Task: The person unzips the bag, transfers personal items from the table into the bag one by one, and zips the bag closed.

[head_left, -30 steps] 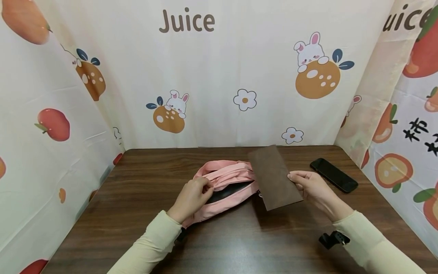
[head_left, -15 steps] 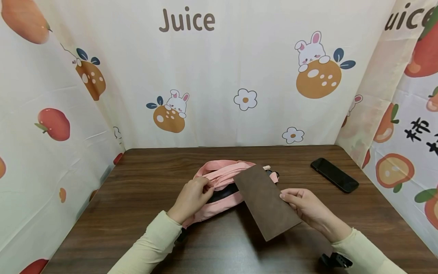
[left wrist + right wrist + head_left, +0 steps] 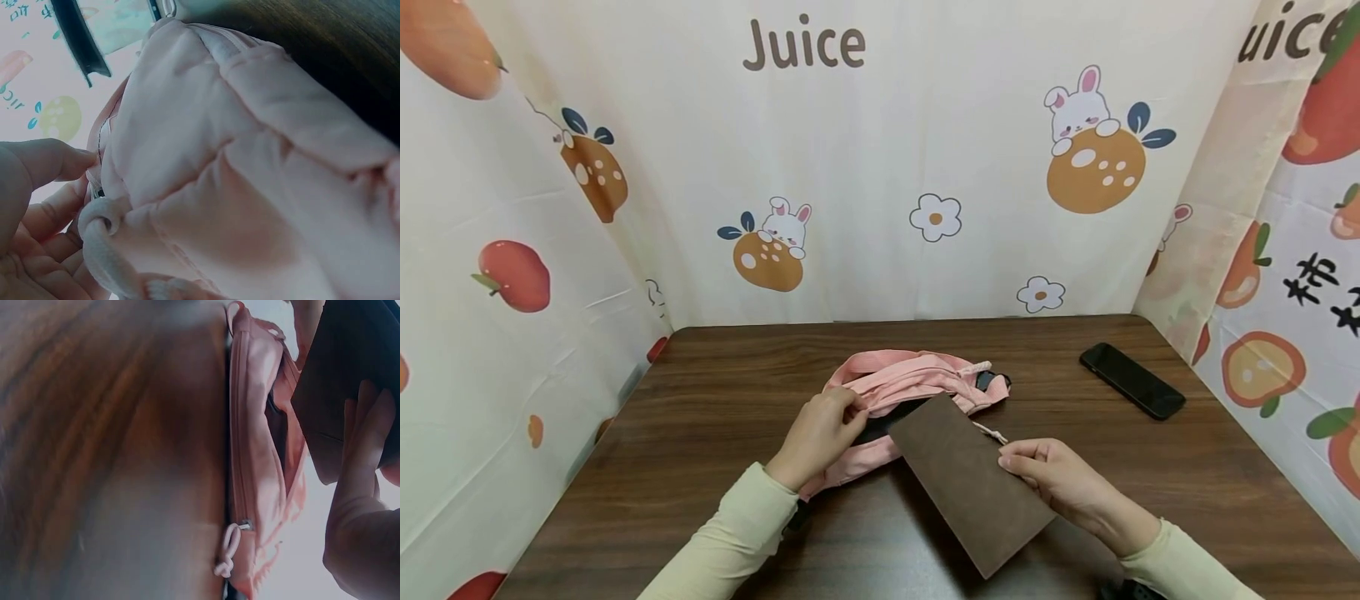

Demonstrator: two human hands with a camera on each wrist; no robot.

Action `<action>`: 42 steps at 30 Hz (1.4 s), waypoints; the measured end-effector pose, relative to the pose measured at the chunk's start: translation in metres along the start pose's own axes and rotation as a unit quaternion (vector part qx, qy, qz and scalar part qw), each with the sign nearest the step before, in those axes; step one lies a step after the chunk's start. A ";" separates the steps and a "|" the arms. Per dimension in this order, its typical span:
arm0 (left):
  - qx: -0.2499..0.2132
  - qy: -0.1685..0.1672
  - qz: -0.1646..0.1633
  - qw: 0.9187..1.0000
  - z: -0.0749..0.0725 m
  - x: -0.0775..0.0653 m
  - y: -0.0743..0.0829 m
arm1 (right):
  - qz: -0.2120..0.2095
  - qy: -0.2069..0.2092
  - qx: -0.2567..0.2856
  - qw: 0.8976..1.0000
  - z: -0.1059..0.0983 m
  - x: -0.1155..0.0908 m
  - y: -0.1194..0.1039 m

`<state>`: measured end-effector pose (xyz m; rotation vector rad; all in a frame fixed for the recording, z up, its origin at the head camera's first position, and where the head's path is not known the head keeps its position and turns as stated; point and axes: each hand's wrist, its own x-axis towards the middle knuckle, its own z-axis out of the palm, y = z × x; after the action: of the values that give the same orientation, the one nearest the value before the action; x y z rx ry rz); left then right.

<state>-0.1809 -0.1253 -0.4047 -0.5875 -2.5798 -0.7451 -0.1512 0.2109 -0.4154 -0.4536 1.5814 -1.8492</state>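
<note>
A pink zippered waist bag (image 3: 917,375) lies on the table with its pocket gaping and a dark interior showing. My left hand (image 3: 823,429) pinches the edge of that opening between thumb and fingers; the left wrist view shows the pinch beside a knotted zip cord (image 3: 103,250). In my right hand (image 3: 1067,487) is a flat, dark-brown rectangular piece (image 3: 973,487), thin and stiff-looking, gripped by its right edge. It is tilted, and its upper left corner overlaps the bag's opening in the head view. The right wrist view shows the brown piece (image 3: 350,369) close beside the bag.
A black phone (image 3: 1132,381) lies at the back right of the wooden table (image 3: 737,375). Curtains (image 3: 865,150) with fruit and rabbit prints hang behind the table and along both sides. A black strap (image 3: 1131,590) shows by the right sleeve.
My right hand has moved down and toward me with the brown piece, uncovering the bag's right end and a cord. My left hand has stayed at the bag's opening.
</note>
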 end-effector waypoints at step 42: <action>0.008 0.010 0.020 1.000 -0.002 -0.001 0.003 | 0.052 0.096 0.027 0.994 0.013 0.052 0.013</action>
<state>-0.1780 -0.1246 -0.4029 -0.6219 -2.5446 -0.7120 -0.1772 0.1652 -0.4334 -0.1697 1.6414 -1.8973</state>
